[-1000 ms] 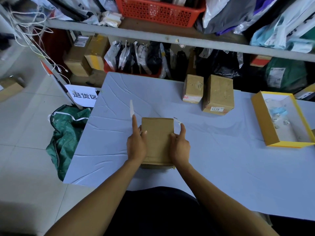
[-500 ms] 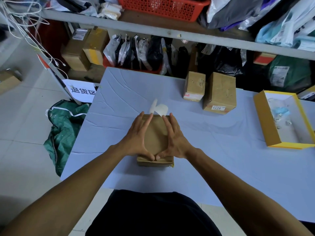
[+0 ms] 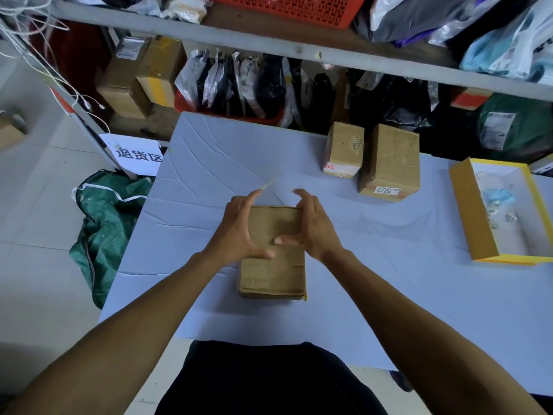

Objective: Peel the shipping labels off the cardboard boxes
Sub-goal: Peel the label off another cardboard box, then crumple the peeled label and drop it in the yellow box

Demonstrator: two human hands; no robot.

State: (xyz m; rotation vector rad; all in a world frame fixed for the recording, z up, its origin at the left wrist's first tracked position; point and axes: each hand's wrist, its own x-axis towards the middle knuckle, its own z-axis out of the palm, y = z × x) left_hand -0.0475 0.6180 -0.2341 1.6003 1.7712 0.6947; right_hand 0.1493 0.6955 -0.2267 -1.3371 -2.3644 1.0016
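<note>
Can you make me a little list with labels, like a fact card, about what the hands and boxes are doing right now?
Left hand: over the near box, fingers pinching a thin pale strip, seemingly the peeled label
Right hand: curved over the box's far right edge, thumb pressing its top
Near box: brown cardboard, flat on the table, no label showing on top
Far boxes: small box and bigger box, both with stickers on
Yellow box: open, at the right
Table: pale blue

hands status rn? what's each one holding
Left hand: fingertips hold a thin pale strip, seemingly the peeled label, above the cardboard box.
Right hand: fingers loosely curved over the box's far right corner, holding nothing that shows.
</note>
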